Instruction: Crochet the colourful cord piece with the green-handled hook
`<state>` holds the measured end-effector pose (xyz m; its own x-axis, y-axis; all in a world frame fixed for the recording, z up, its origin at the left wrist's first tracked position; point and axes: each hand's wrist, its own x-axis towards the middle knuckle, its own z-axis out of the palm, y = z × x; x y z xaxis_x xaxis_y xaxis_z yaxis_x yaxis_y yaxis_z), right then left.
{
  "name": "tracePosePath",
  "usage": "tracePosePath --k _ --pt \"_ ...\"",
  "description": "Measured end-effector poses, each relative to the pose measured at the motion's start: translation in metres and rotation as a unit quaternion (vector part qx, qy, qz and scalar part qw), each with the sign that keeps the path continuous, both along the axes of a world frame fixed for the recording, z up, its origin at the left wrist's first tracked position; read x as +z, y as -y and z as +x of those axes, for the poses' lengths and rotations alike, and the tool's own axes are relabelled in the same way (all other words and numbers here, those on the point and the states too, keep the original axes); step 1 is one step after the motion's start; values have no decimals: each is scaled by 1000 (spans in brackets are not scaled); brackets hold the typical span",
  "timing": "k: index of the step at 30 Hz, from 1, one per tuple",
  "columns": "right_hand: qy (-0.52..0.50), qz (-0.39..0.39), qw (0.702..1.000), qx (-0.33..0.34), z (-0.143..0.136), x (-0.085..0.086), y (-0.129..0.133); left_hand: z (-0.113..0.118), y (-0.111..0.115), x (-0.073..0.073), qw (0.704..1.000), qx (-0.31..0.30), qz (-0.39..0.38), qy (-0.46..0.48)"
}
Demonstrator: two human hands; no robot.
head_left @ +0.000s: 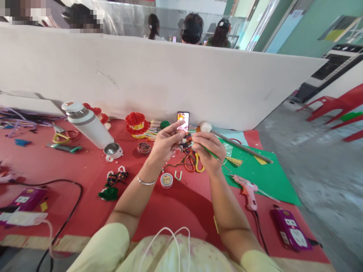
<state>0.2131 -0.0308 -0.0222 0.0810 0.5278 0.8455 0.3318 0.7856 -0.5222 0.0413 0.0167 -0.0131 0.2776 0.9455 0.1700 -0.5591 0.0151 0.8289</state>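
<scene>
Both hands meet in front of a propped phone [184, 118] above the red table. My left hand [165, 143] pinches a small crocheted piece of dark multicoloured yarn [187, 142], index finger stretched forward. In my right hand [210, 143] is a thin crochet hook with a green handle [212, 155], its tip hidden at the yarn. A strand trails down onto the table beside scissors [199, 164] with orange and yellow handles. To the left lies a ball of multicoloured yarn [144, 149]. Below the hands sits a small round tub [166, 180].
A white bottle [90, 126] and its metal-lined cup [113, 152] stand left. Beaded yarn pieces [117, 176] lie nearer. On the right are a pink glue gun [247, 190], a green sheet [279, 181] and a purple power strip [290, 228]. A white board [170, 79] closes off the back.
</scene>
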Motion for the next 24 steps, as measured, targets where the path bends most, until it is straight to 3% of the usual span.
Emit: tracePosePath --k 11,24 --pt "-91 -74 993 26 1 -4 -9 0 2 1 1000 1 10 -16" --pt "-96 -74 991 54 -9 -10 -11 7 4 -3 998 7 43 -39"
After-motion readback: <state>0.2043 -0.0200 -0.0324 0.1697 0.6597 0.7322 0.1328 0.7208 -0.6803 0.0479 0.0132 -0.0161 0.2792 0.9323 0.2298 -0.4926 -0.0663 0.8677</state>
